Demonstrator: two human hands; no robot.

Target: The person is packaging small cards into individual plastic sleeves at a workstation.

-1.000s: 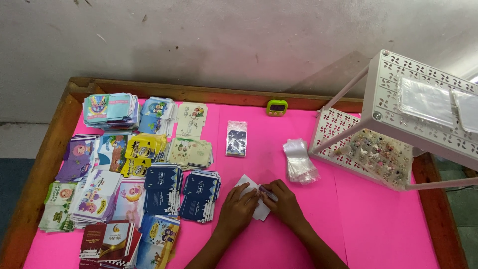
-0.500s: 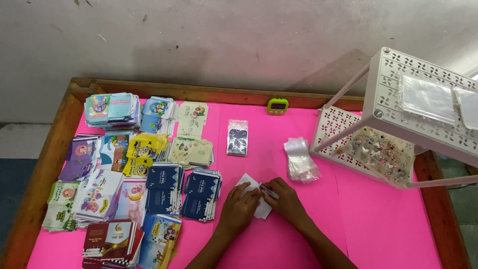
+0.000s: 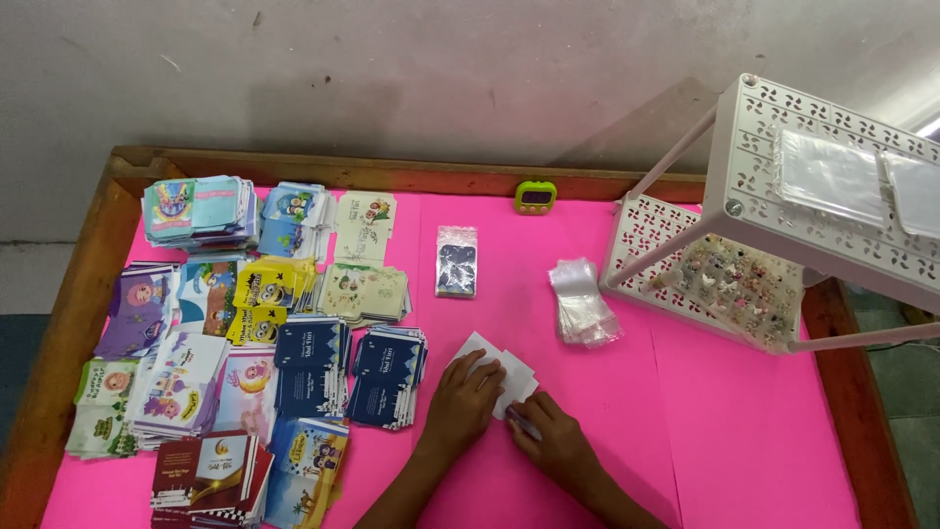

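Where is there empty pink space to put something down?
Free pink lies right of the right hand, below the white rack. A smaller patch sits between the packed card and the clear bags. The left side is crowded with card stacks; both hands press the white card.

We see a small packing workshop: stacked printed cards (image 3: 245, 343), clear plastic sleeves (image 3: 583, 304), pink wooden-framed surface (image 3: 744, 431).

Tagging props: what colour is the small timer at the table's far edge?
Lime green casing with a dark screen, the timer shows best in the head view, against the wooden rim.
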